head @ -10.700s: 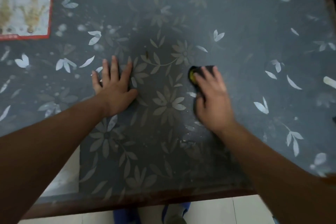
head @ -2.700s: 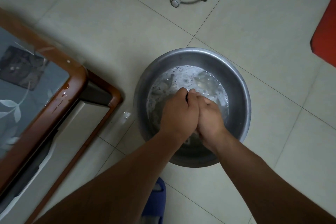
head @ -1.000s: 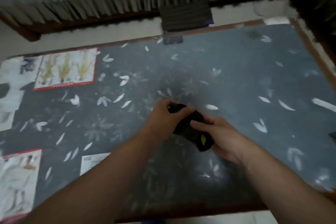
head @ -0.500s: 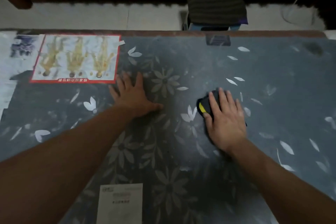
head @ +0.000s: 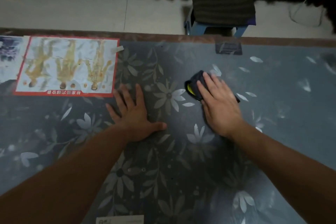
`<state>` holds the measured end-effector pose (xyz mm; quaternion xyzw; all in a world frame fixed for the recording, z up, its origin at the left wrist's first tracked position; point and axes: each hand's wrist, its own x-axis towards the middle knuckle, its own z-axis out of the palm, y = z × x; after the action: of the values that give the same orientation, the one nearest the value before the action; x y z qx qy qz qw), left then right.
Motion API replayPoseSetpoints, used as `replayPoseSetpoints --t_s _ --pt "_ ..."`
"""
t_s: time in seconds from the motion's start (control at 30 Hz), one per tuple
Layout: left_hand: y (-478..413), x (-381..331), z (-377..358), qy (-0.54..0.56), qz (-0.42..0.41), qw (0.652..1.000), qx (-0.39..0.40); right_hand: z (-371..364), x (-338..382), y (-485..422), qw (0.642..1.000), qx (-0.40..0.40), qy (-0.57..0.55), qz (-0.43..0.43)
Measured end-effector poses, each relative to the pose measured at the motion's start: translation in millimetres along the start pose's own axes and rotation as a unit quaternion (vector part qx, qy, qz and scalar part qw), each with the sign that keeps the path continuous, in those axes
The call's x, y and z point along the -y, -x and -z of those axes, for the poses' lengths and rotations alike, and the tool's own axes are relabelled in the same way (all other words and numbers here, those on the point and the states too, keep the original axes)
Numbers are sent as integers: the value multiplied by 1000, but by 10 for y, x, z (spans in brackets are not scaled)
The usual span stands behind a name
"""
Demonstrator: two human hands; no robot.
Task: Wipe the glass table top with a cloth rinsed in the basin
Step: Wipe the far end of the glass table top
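your right hand (head: pixel 218 103) lies flat, fingers straight, pressing the dark, crumpled cloth (head: pixel 193 82) with a yellow patch onto the smooth, floral glass tabletop (head: pixel 272 132), right of centre; the cloth's long axis runs left-right. your left hand (head: pixel 132 114) rests flat, fingers spread.

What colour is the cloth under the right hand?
Dark navy-black folded cloth with a yellow patch at its left edge, clearest in the head view.

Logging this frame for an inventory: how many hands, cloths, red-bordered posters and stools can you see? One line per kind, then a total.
Hands: 2 (left hand, right hand)
Cloth: 1
Poster: 1
Stool: 1
Total: 5
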<state>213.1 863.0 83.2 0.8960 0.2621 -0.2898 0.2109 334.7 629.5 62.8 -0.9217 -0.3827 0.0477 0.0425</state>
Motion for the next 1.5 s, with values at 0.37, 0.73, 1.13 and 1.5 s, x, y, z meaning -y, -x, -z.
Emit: replayPoseSetpoints --t_s 0.37,0.73,1.13,1.5 --pt "6 -46 78 11 17 999 44 -19 503 -426 996 -1 -52 77" --pt "-5 -40 62 12 20 999 45 -27 601 -1541 998 -34 -48 32" --pt "-28 -38 48 11 22 999 36 -12 1066 -2059 994 5 -76 81" --pt "-44 -21 15 19 16 1000 16 -62 1107 -2057 989 -11 -108 100"
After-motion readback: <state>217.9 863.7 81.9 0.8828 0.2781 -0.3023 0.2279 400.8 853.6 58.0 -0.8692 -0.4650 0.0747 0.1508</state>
